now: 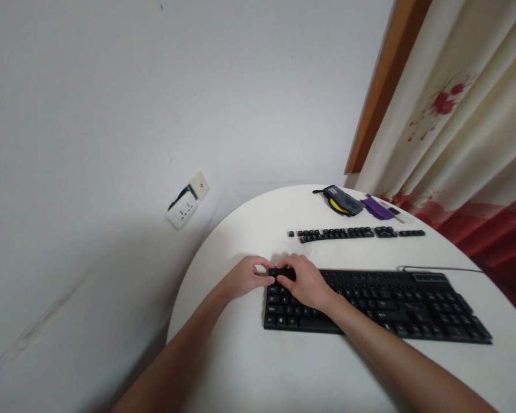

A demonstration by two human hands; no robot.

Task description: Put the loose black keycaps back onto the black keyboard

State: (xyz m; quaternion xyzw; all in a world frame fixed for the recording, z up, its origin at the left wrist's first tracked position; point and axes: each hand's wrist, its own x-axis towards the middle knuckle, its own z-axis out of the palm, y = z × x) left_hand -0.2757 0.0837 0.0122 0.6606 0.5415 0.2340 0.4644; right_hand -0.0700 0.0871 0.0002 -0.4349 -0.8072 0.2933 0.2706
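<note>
A black keyboard (370,298) lies on the white round table, most of its keys in place. At its upper left corner my left hand (248,277) has thumb and fingertips closed on the corner edge. My right hand (303,281) reaches over the left part of the keyboard, thumb and fingers pinched together at the top row beside the left fingertips. Whatever lies between the right fingertips is too small and covered to make out. Behind the keyboard, loose black keycaps (348,233) stand lined up in rows.
A dark pouch with a yellow patch (341,201) and a purple cloth (377,209) lie at the table's far side. The keyboard's cable (442,268) runs off right. A wall with a socket (183,210) borders the left; a curtain (468,126) hangs at right.
</note>
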